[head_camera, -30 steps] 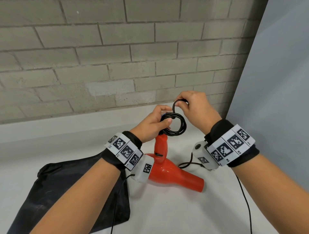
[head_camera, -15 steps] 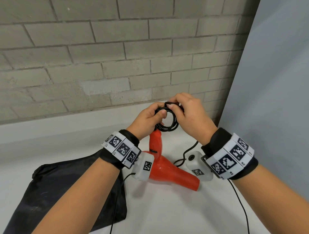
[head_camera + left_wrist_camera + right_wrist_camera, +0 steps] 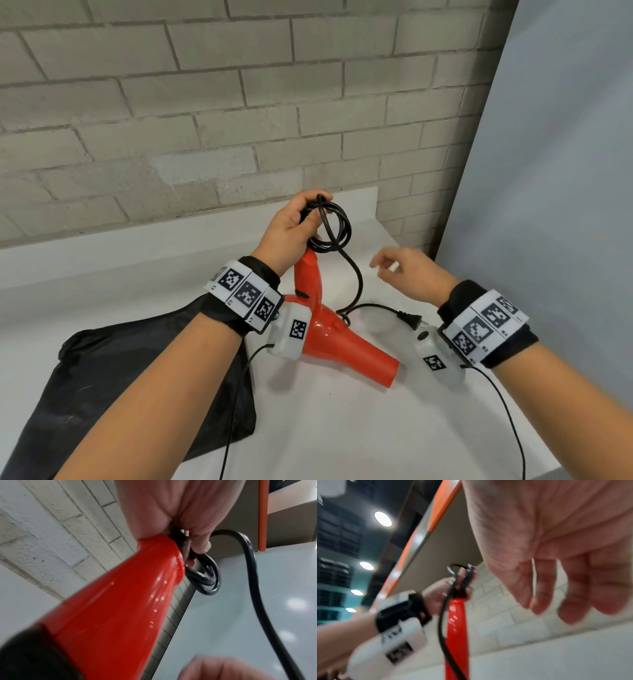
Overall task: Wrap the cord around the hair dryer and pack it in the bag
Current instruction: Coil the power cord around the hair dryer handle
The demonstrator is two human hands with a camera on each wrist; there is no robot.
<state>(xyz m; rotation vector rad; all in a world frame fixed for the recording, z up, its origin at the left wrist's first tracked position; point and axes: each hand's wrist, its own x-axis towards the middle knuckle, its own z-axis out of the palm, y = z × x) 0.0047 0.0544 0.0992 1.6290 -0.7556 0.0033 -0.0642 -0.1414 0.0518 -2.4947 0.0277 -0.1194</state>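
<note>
A red hair dryer (image 3: 346,342) lies on the white table (image 3: 342,428), its handle (image 3: 310,274) pointing up. My left hand (image 3: 294,229) grips the handle's tip together with a coil of black cord (image 3: 334,228); the left wrist view shows the coil (image 3: 205,577) held under the fingers against the red handle (image 3: 128,601). The loose end of the cord drops to the table and ends in a plug (image 3: 409,318). My right hand (image 3: 407,274) hovers to the right of the handle, fingers relaxed and holding nothing. A black bag (image 3: 120,383) lies flat at the left.
A grey brick wall (image 3: 239,120) rises behind the table. A plain blue-grey panel (image 3: 555,171) stands at the right. Thin black wires (image 3: 510,421) run from both wrist cameras across the table's front.
My right hand has let go of the cord loop and dropped down to the right. The left hand keeps the coil at the handle's tip, and the plug end now lies on the table.
</note>
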